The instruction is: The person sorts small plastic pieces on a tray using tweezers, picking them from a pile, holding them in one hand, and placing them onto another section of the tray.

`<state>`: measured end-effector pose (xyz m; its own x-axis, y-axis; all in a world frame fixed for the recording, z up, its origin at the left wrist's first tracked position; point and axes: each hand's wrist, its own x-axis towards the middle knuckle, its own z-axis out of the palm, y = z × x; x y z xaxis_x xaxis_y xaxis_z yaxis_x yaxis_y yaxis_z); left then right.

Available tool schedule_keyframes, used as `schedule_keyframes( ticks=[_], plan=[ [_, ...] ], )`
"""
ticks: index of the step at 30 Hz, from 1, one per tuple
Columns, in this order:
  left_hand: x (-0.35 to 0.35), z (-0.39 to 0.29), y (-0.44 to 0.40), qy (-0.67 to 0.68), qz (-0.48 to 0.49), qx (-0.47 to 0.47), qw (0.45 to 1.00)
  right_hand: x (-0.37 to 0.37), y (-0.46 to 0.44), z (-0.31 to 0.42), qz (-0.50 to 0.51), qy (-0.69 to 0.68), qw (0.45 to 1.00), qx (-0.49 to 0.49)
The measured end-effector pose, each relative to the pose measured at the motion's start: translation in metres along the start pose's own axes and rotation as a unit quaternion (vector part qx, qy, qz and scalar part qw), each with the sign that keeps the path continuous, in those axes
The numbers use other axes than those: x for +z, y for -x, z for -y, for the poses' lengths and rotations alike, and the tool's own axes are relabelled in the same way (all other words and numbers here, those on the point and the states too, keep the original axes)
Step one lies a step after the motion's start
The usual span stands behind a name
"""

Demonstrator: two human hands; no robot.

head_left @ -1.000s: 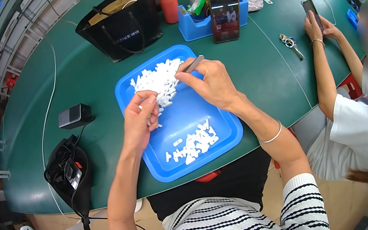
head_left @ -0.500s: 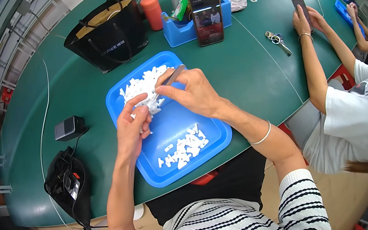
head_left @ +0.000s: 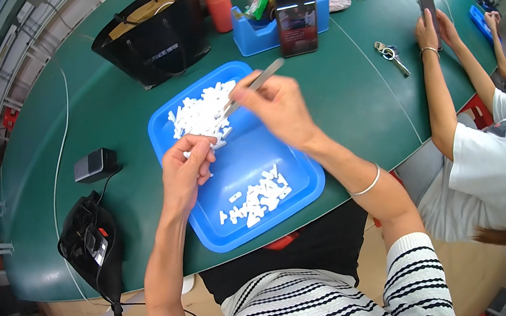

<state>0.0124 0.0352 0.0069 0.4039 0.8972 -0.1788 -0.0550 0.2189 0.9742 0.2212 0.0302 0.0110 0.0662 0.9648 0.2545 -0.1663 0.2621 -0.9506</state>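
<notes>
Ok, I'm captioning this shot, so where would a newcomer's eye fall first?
Probably on the blue tray in mid-view, with a big heap of white pieces at its far end and a smaller group at its near end. Over it, the left hand is at that heap's near edge and the right hand holds a slim metal tool. Beyond, a lit phone stands before a blue holder.

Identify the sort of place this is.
Probably a factory workroom for small parts: white pieces heaped in a blue tray, a tweezer-like tool in the right hand, and a green table shared with another person.
</notes>
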Motion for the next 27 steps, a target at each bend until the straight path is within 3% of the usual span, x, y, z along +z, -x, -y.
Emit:
schedule_keyframes(
  ticks=[4,7,10,18,23,27],
  plan=[
    [-0.003,-0.003,-0.003,0.089,-0.001,-0.005,0.996,-0.011,-0.007,0.004,0.004,0.057,0.998,-0.025],
    [-0.003,-0.005,-0.004,0.155,0.008,-0.010,0.988,-0.005,-0.002,0.004,0.045,0.234,0.971,-0.031],
    [-0.003,-0.007,-0.003,0.164,0.021,-0.012,0.986,-0.001,-0.001,-0.002,0.060,0.291,0.952,-0.066],
    [-0.002,-0.001,-0.004,0.114,0.011,-0.028,0.993,-0.003,-0.001,-0.004,0.058,0.336,0.936,-0.088],
    [0.002,0.001,-0.004,0.056,-0.009,-0.014,0.998,-0.004,-0.001,0.005,0.008,0.237,0.968,-0.084],
    [0.003,0.000,-0.003,0.050,-0.008,-0.017,0.999,-0.002,0.001,0.000,0.006,0.241,0.967,-0.086]
  ],
)
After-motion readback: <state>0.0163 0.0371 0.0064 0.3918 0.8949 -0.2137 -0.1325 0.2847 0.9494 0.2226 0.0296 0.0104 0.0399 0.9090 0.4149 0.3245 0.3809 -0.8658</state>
